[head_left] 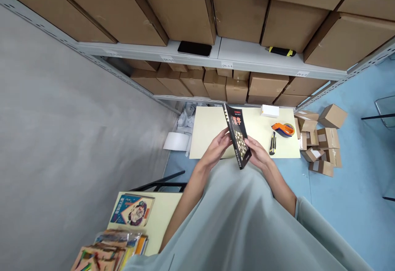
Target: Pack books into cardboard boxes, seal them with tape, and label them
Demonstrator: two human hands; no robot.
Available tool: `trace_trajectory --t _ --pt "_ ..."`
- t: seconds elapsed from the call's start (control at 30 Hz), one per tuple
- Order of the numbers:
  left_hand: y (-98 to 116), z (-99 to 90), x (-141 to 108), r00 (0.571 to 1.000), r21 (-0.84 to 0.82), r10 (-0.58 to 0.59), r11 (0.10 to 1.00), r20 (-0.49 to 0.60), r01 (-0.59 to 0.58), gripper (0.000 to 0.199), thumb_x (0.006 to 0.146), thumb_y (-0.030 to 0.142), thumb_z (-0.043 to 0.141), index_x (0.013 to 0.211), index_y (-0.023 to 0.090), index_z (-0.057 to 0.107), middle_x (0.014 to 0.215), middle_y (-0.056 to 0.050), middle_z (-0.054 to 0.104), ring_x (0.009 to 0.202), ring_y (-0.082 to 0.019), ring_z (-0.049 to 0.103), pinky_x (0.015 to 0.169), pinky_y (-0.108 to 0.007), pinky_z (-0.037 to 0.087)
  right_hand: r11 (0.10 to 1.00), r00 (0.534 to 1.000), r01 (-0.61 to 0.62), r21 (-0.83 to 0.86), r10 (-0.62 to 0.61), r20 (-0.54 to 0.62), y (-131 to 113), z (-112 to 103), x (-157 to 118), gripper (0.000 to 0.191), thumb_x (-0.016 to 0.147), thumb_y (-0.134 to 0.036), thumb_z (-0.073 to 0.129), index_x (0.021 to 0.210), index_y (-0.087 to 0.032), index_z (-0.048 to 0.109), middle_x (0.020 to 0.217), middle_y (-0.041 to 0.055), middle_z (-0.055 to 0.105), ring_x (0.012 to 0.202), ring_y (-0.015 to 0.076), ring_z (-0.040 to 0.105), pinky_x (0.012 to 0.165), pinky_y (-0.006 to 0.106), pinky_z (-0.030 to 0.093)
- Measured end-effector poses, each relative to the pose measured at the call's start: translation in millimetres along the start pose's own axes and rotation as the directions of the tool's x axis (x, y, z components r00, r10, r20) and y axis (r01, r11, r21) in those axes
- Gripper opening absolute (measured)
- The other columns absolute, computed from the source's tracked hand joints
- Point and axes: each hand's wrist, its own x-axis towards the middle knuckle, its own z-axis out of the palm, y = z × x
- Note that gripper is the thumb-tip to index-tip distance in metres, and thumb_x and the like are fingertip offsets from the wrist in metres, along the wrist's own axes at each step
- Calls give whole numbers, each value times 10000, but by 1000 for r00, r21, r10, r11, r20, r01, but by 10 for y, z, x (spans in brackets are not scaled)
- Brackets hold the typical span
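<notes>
Between my two hands is a thin black book (pixel 238 135), tilted, with red lettering and a pale block pattern on its cover. My left hand (pixel 217 147) grips it along the spine side, its fingers partly behind the book. On the opposite edge, my right hand (pixel 256 151) holds it with the thumb on the cover. The book is above the near part of a pale yellow table (pixel 206 129). To the right on that table are a yellow-and-black utility knife (pixel 273 143), an orange tape dispenser (pixel 283 129) and a small white box (pixel 269 110).
Shelves of cardboard boxes (pixel 185 7) rise ahead, with a black phone (pixel 194 48) and another utility knife (pixel 280 51) on the shelf edge. Small cartons (pixel 327 138) are piled on the floor at right. Books (pixel 132 210) lie on a second table at lower left, beside a grey wall.
</notes>
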Motion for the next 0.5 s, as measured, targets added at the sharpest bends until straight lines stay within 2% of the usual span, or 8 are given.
trace_trajectory --t 0.13,0.2,0.37,0.43,0.5 --pt "-93 116 30 991 -112 -76 990 113 89 673 876 575 919 1402 185 766 1478 -192 754 1457 -403 657 1250 -530 502 997 997 -53 55 49 63 102 127 -17 575 778 -672 944 1158 -264 802 1046 36 831 925 221 776 854 326 659" --pt "-116 131 7 990 -144 -71 986 123 89 638 905 538 892 1430 203 753 1491 -174 751 1483 -400 640 1252 -534 504 997 996 -55 46 51 73 94 173 -51 575 800 -667 932 1189 -266 795 1065 39 834 965 229 781 880 332 657" --pt "-129 103 29 977 -198 -120 968 174 154 661 895 625 833 1417 227 759 1372 -135 808 1429 -403 678 1168 -512 582 999 995 -45 11 44 93 20 301 -173 599 819 -659 929 1244 -268 769 1150 59 835 1145 285 780 1004 401 637" --pt "-100 99 39 976 -217 -154 959 152 185 657 898 622 820 1421 229 753 1312 -126 824 1413 -394 688 1140 -493 600 999 994 -44 6 43 103 10 351 -213 594 825 -641 936 1255 -274 755 1169 51 829 1158 279 775 1028 405 628" --pt "-58 94 -28 983 -247 -168 952 77 182 636 937 615 775 1431 215 741 1267 -126 829 1403 -391 695 1119 -497 611 999 993 -46 14 44 112 15 388 -238 602 828 -620 943 1282 -282 736 1197 40 818 1165 267 765 1047 403 617"
